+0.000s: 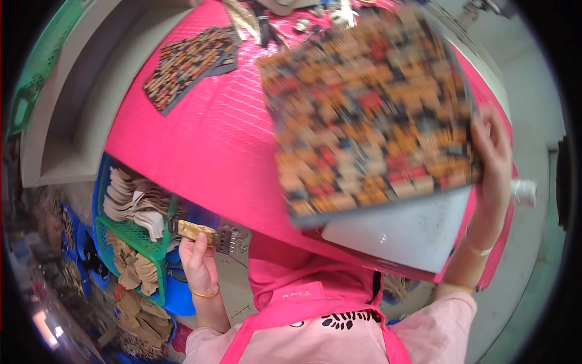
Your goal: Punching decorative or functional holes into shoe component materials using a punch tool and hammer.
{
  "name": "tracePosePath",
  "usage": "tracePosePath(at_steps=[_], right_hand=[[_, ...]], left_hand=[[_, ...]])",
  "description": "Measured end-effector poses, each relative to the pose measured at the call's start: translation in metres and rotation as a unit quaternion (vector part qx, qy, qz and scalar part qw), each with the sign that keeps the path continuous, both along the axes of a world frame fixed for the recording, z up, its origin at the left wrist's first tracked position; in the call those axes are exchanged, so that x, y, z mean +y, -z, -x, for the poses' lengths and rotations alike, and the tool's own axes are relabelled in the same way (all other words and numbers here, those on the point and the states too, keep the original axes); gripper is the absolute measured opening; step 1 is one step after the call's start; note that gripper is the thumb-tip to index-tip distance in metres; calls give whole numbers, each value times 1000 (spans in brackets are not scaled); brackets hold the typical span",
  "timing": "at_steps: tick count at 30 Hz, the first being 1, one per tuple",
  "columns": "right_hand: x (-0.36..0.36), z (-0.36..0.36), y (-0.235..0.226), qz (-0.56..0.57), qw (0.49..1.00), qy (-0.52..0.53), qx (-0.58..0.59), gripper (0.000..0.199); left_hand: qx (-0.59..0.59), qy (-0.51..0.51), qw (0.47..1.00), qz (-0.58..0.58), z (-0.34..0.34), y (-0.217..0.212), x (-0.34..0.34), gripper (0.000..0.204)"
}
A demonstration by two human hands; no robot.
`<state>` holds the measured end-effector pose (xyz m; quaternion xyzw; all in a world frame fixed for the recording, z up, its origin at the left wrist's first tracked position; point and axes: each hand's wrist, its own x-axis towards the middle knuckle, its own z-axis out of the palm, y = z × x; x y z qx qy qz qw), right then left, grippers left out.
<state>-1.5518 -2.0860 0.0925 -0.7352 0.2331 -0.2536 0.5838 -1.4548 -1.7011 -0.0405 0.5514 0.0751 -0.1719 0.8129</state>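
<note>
The right hand (495,141) holds a patterned sheet (370,115) by its edge, seemingly shifting it; the left hand (199,262) pinches a gold piece (195,230). Lowering the sheet would need steadiness.

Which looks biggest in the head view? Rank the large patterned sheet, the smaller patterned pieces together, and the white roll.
1. Large patterned sheet
2. Smaller patterned pieces, together
3. White roll

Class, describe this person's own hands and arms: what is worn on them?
The left hand and right hand wear no gloves. The sleeves are short and pale pink. A thin gold-coloured bangle circles the left arm; a thin pale band circles the right arm.
</note>
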Motion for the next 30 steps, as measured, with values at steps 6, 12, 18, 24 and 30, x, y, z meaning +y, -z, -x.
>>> tracePosePath(at_steps=[6,12,18,24,30], right_hand=[[32,203,87,341,823,260,371,17],[90,296,64,43,952,125,276,13],[141,310,128,-173,943,115,261,27],[134,318,147,-104,951,64,285,29],[130,300,147,-106,948,92,285,23]], left_hand=[[-31,70,995,-59,4,-17,-37,19],[-396,122,897,-156,-75,-29,-127,9],[-512,136,792,-303,-148,-5,-208,26],[-612,105,629,-468,-155,27,-218,37],[-580,60,739,-338,-163,26,-207,31]])
